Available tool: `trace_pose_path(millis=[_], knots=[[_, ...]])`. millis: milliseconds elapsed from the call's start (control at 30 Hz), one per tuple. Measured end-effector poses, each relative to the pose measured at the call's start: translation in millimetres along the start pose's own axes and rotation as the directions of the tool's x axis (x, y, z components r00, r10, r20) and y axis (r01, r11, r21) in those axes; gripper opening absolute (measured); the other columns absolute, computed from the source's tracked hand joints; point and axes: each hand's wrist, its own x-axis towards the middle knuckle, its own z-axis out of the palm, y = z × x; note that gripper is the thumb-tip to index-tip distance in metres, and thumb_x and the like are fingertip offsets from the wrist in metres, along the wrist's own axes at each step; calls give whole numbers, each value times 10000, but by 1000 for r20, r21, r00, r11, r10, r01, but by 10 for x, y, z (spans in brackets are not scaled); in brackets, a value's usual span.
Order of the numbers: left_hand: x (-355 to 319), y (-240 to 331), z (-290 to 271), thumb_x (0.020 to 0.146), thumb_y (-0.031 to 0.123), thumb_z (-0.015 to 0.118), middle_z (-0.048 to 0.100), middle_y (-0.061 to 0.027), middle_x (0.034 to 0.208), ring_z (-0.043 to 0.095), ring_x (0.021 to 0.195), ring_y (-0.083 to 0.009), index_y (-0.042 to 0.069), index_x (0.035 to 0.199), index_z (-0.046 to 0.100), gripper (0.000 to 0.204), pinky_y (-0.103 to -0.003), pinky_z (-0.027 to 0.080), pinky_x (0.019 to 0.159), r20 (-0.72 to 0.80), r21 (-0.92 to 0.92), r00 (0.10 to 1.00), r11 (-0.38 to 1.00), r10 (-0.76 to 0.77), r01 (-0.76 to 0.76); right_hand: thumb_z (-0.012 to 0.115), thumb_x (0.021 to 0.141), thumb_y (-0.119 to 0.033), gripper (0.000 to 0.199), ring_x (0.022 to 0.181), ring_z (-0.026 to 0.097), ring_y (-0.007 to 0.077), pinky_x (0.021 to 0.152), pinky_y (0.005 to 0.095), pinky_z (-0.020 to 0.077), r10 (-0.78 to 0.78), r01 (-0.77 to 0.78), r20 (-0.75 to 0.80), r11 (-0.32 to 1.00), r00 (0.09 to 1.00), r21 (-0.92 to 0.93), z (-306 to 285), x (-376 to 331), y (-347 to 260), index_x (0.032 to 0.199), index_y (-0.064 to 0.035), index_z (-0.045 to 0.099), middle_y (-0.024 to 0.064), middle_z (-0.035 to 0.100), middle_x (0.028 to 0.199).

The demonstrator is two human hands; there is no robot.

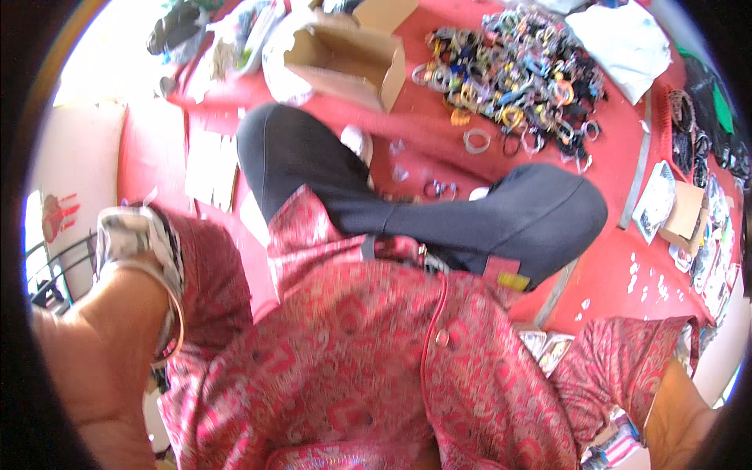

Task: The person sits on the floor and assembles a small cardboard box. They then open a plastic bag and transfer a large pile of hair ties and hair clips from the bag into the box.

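Both of my hands are raised close at the lower corners of the head view. My left hand is at the lower left, with a thin bangle round the wrist and a patterned red sleeve behind it. Its fingers run out of the picture, so whether it holds anything is hidden. My right hand shows only in part at the lower right, fingers out of sight. My crossed legs in dark trousers lie between them. Beyond my knees, a heap of small coloured loops, like hair ties, covers the red cloth.
An open cardboard box stands at the far middle, with plastic bags to its left. A white bag lies right of the heap. Packets and a small brown box line the right side. Flat card pieces lie at left.
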Motion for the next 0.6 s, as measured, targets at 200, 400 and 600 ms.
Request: trace_pose_path(millis=[200, 400, 600], knots=[[87, -150, -49, 839, 91, 502, 599, -89, 838, 579, 728, -157, -45, 911, 601, 183, -240, 444, 655, -6, 62, 1000, 998, -19, 19, 635, 712, -163, 190, 655, 523, 126, 634, 262, 453, -21, 11, -65, 988, 998, -156, -157, 111, 134, 792, -9, 557, 40, 558, 741], [115, -115, -189, 840, 87, 494, 599, -91, 833, 579, 721, -155, -48, 908, 603, 187, -239, 443, 650, -7, 189, 997, 979, -71, 71, 606, 738, -149, 164, 643, 523, 127, 631, 264, 454, -66, 48, -83, 980, 994, -195, -286, 269, 167, 793, -3, 560, 42, 558, 727], [133, 39, -273, 840, 84, 485, 599, -93, 828, 580, 714, -153, -50, 906, 604, 191, -238, 442, 645, -2, 238, 997, 969, -71, 70, 578, 763, -136, 144, 631, 523, 129, 628, 267, 455, -193, 159, -80, 934, 978, -320, -350, 255, -19, 793, 4, 562, 43, 558, 713]])
